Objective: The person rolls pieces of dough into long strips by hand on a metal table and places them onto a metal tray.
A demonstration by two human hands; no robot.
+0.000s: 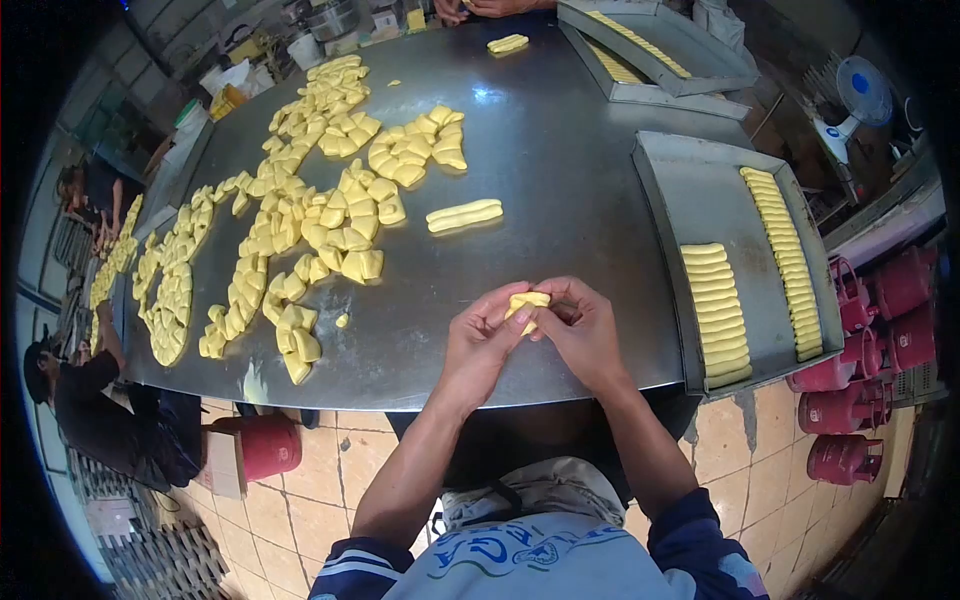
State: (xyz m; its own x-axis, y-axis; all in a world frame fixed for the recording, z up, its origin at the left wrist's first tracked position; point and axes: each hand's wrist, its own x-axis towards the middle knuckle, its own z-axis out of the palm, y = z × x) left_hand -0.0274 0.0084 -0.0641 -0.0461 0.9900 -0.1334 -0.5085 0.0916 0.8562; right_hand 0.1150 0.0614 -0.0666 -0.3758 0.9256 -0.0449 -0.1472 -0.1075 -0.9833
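Just above the near edge of the metal table, a small piece of yellow dough (524, 309) is pinched between both hands. My left hand (483, 335) grips its left side, thumb on top. From the right, my right hand (577, 330) closes on the same piece, thumbs almost meeting. Part of the dough is hidden by the fingers. Beyond the hands, rolled dough sticks (465, 216) lie side by side on the metal. To the left spreads a large heap of cut dough pieces (345, 215).
At right, a metal tray (715, 180) holds two rows of dough sticks. More trays (660, 50) are stacked at the far right. A co-worker (110, 410) is at the left edge, and another person's hands (490, 8) show at the far side. Red gas cylinders (840, 410) stand at right.
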